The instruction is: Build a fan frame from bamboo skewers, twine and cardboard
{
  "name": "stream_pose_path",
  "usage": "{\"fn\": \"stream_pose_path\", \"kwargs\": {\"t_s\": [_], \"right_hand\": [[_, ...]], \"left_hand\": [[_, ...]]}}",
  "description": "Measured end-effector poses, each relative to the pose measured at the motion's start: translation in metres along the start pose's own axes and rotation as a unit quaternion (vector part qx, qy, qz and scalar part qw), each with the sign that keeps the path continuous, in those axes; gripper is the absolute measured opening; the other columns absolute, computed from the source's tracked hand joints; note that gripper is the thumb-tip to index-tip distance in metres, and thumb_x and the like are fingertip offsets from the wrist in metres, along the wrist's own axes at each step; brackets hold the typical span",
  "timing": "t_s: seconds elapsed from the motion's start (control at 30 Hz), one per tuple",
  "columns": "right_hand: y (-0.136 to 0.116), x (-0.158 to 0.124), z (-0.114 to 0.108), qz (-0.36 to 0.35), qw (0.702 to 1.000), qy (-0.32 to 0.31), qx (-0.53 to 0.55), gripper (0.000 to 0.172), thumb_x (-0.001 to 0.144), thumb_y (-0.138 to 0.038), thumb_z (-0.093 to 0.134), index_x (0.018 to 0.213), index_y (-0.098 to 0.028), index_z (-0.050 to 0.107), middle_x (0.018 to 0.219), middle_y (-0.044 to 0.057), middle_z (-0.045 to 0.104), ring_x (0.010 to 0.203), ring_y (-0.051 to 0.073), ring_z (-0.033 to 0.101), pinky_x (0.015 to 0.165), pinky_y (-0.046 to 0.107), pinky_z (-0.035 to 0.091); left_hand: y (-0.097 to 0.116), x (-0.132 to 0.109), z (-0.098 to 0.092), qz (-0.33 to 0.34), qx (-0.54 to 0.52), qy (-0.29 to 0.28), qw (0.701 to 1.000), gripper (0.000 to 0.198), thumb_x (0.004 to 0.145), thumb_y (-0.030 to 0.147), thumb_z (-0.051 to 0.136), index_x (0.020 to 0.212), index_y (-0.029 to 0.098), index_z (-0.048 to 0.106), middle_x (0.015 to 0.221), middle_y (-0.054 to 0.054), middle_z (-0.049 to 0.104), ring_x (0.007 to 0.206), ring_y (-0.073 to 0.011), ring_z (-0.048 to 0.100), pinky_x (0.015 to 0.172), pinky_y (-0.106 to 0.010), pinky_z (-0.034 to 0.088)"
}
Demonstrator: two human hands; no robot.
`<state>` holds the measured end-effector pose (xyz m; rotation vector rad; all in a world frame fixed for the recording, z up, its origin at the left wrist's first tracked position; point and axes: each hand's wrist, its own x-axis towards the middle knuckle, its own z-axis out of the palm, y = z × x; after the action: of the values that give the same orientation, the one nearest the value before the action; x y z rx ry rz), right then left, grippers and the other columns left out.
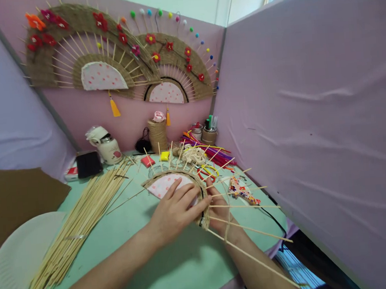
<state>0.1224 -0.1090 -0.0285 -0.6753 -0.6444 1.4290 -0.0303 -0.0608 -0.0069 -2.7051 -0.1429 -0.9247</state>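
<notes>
A small half-round fan (153, 188) of twine and pink-dotted white cloth is tilted above the table, with thin wooden sticks fanning out from its curved edge. My left hand (173, 209) lies across its cloth face, the thumb pressing on the twine rim at the right. Behind that rim, among the sticks, my right hand (219, 206) grips the fan from the right, its fingers partly hidden. A loose strand of twine (228, 212) hangs in a loop over the sticks near my right wrist.
Left lie a bundle of sticks (76, 223), a paper plate (19, 258) and cardboard (20, 187). Behind the fan are scissors (211, 172), a twine spool (158, 136) and pipe cleaners (218, 151). A floral-handled glue gun (242, 191) rests right. Two large fans (81, 16) hang behind.
</notes>
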Motion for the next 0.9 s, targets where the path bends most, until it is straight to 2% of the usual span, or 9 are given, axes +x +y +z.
{"fn": "stream_pose_path", "kwargs": {"t_s": [0.17,0.23,0.3,0.37,0.43,0.5,0.6,0.73,0.9], "right_hand": [[-0.007,0.006,-0.001,0.065,0.991,-0.026,0.115,0.048,0.073,-0.067,0.061,0.093,-0.025,0.072,0.103,0.004,0.075,0.109,0.025,0.064,0.092,0.041,0.053],[-0.012,0.008,-0.002,0.033,0.992,-0.005,0.125,0.050,0.079,-0.067,0.054,0.097,-0.024,0.071,0.108,0.004,0.074,0.117,0.025,0.060,0.100,0.042,0.047],[-0.018,0.010,-0.004,-0.006,0.994,0.026,0.111,0.052,0.082,-0.068,0.048,0.102,-0.025,0.069,0.110,0.004,0.073,0.122,0.024,0.057,0.104,0.043,0.044],[-0.021,0.010,-0.005,-0.034,0.994,0.044,0.089,0.053,0.083,-0.068,0.047,0.106,-0.026,0.068,0.112,0.004,0.073,0.124,0.024,0.055,0.105,0.043,0.042],[-0.020,0.009,-0.003,-0.034,0.995,0.036,0.083,0.054,0.082,-0.070,0.046,0.106,-0.027,0.068,0.113,0.003,0.073,0.124,0.025,0.055,0.105,0.043,0.042],[-0.015,0.009,0.002,-0.013,0.996,0.020,0.082,0.056,0.080,-0.073,0.044,0.103,-0.029,0.069,0.111,0.002,0.073,0.123,0.028,0.056,0.103,0.045,0.042],[-0.003,0.011,0.011,0.020,0.998,0.001,0.055,0.065,0.076,-0.080,0.039,0.100,-0.028,0.070,0.107,0.004,0.074,0.122,0.031,0.056,0.100,0.049,0.043],[0.009,0.010,0.013,0.014,0.999,-0.008,0.046,0.062,0.075,-0.079,0.044,0.099,-0.027,0.070,0.107,0.005,0.074,0.117,0.032,0.058,0.096,0.048,0.046],[-0.002,-0.006,-0.025,0.006,0.990,0.057,-0.125,0.042,0.074,-0.058,0.068,0.097,-0.024,0.071,0.113,0.007,0.071,0.104,0.027,0.064,0.091,0.042,0.049]], "left_hand": [[-0.007,0.001,-0.018,-0.106,-0.102,-0.089,0.985,0.070,0.084,0.001,0.044,0.149,0.023,0.028,0.149,-0.013,0.041,0.143,-0.0288,0.026,0.115,-0.060,0.005],[-0.013,0.004,-0.027,-0.179,-0.192,-0.062,0.963,0.079,0.078,0.002,0.048,0.150,0.020,0.022,0.156,-0.015,0.029,0.146,-0.0292,0.018,0.117,-0.057,0.006],[-0.021,0.006,-0.032,-0.325,-0.282,0.045,0.901,0.073,0.076,0.010,0.055,0.144,0.021,0.031,0.152,-0.014,0.034,0.142,-0.0287,0.026,0.116,-0.052,0.017],[-0.029,0.009,-0.030,-0.497,-0.395,0.146,0.759,0.052,0.078,0.021,0.061,0.128,0.022,0.048,0.140,-0.011,0.048,0.133,-0.0272,0.041,0.111,-0.047,0.030],[-0.033,0.013,-0.023,-0.591,-0.542,0.154,0.577,0.032,0.081,0.030,0.062,0.111,0.021,0.058,0.126,-0.009,0.059,0.122,-0.0251,0.052,0.102,-0.040,0.041],[-0.031,0.016,-0.014,-0.610,-0.661,0.123,0.419,0.023,0.084,0.031,0.060,0.103,0.018,0.063,0.113,-0.009,0.066,0.107,-0.0222,0.061,0.090,-0.034,0.049],[-0.020,0.022,-0.005,-0.620,-0.717,0.145,0.283,0.022,0.085,0.021,0.059,0.105,0.015,0.065,0.097,-0.009,0.073,0.089,-0.0208,0.069,0.081,-0.032,0.054],[-0.016,0.026,-0.004,-0.642,-0.712,0.187,0.214,0.030,0.087,0.015,0.054,0.115,0.010,0.062,0.090,-0.013,0.076,0.086,-0.0250,0.072,0.084,-0.038,0.057],[-0.037,0.021,-0.007,-0.658,-0.680,0.222,0.235,0.027,0.091,0.014,0.048,0.112,0.008,0.063,0.087,-0.013,0.076,0.077,-0.0232,0.074,0.082,-0.037,0.059]]}}
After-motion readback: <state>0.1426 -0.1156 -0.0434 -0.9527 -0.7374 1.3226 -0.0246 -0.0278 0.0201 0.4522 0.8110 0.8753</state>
